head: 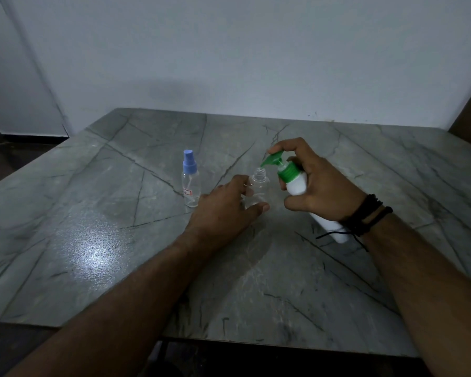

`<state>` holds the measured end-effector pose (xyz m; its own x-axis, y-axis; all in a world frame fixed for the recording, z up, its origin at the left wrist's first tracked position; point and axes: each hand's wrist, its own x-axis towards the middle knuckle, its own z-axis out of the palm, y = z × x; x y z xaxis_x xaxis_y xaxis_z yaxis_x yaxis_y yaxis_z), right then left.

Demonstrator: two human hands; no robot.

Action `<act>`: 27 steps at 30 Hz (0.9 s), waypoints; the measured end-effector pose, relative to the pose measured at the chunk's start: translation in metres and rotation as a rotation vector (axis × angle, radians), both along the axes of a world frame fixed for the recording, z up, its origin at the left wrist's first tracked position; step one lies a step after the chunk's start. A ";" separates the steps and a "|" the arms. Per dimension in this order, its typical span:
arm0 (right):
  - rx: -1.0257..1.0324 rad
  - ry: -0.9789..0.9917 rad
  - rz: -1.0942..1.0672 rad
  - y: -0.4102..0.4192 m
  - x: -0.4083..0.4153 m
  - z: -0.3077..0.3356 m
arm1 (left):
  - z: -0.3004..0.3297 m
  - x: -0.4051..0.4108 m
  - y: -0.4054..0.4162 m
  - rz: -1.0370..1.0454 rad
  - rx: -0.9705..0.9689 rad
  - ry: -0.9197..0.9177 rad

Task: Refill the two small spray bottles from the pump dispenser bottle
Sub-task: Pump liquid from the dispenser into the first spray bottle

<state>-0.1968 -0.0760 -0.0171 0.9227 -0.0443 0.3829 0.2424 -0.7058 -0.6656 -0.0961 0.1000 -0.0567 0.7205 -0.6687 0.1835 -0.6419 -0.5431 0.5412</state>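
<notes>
The open bottle (259, 190) is standing upright on the table (120, 213), near its middle, and everything else is lying relative to it. The capped bottle (191, 183) is standing upright to its left, near but apart. The left hand (229, 210) is coming in from the near left, resting on the table, its fingers and thumb holding the open bottle's lower body. The pump bottle (297, 186) is leaning just to the right, tilted toward it, its spout (268, 160) sitting right over the open mouth. The right hand (318, 183) is gripping the pump bottle from the right, a finger lying on the pump head. The wall (256, 63) is rising behind the table's far edge
</notes>
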 end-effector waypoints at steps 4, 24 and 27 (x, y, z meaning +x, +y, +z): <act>0.000 0.009 0.000 -0.001 0.000 0.001 | 0.000 0.000 -0.001 0.003 0.012 0.006; -0.001 0.004 -0.007 0.000 0.000 0.000 | 0.003 -0.002 0.000 0.010 0.019 0.027; -0.003 0.006 -0.003 0.000 0.000 0.002 | 0.003 -0.002 -0.001 0.014 0.021 0.023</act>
